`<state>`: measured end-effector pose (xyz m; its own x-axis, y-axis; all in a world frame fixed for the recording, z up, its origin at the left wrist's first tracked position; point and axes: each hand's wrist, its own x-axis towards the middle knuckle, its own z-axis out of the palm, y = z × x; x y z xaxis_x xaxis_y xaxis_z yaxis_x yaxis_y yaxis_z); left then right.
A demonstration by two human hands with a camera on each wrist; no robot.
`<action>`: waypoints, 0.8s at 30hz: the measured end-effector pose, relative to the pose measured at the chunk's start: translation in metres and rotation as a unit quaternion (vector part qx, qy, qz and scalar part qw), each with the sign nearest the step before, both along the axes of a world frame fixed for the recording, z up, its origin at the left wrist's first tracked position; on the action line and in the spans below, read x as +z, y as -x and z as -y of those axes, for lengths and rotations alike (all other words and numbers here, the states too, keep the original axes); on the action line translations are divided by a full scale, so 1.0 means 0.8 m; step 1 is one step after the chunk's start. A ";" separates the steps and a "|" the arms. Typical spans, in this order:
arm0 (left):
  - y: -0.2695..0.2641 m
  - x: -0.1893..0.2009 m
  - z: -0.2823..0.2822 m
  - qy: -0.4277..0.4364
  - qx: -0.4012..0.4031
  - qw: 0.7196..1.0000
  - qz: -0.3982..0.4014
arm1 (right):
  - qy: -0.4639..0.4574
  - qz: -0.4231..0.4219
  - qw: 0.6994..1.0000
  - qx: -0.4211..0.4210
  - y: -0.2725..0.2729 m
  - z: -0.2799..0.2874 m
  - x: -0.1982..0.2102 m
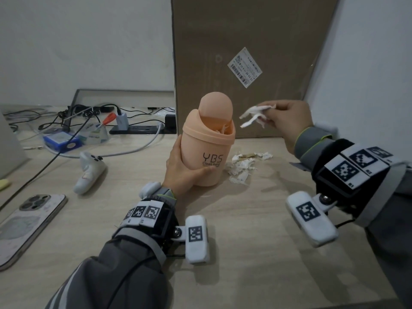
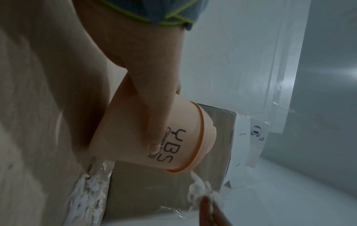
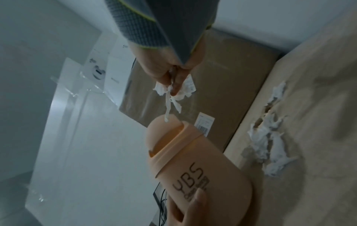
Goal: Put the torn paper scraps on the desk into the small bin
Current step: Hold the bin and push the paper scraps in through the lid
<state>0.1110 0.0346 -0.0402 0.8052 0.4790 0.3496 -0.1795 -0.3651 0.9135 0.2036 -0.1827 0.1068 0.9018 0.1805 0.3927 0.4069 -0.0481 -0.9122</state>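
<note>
Seen from head height, looking forward and down across the desk, with the small bin at centre and the cardboard box at 12 o'clock. From the left wrist, shot close along the left hand, rolled sideways, the bin filling mid-frame. From the right wrist, aimed along the right hand toward the bin at 6 o'clock, slightly blurred. Shared by all three: bin, box and the pile of paper scraps, probably the smeared white mass at 7 o'clock in the left-wrist view.

Grey sleeves with lime-edged cuffs, black wrist straps carrying white tags (black square codes).
</note>
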 end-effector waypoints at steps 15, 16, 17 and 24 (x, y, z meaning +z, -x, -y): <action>0.000 0.000 0.005 0.013 -0.013 1.000 0.002 | 0.350 0.249 0.903 0.007 0.031 -0.067 -0.012; 0.000 -0.001 0.005 0.007 -0.013 1.000 0.000 | 0.412 0.240 0.879 0.018 0.033 -0.065 -0.003; 0.000 -0.001 0.004 0.000 -0.013 1.000 -0.002 | 0.461 0.228 0.857 0.042 0.035 -0.065 0.006; 0.005 0.007 0.010 -0.024 -0.017 1.000 0.003 | 0.466 0.006 0.871 0.158 0.043 -0.083 0.017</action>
<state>0.1071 0.0264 -0.0343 0.8186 0.4333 0.3770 -0.1990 -0.4017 0.8939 0.1696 -0.1167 0.1206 0.7459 0.6643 -0.0481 0.5434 -0.6488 -0.5327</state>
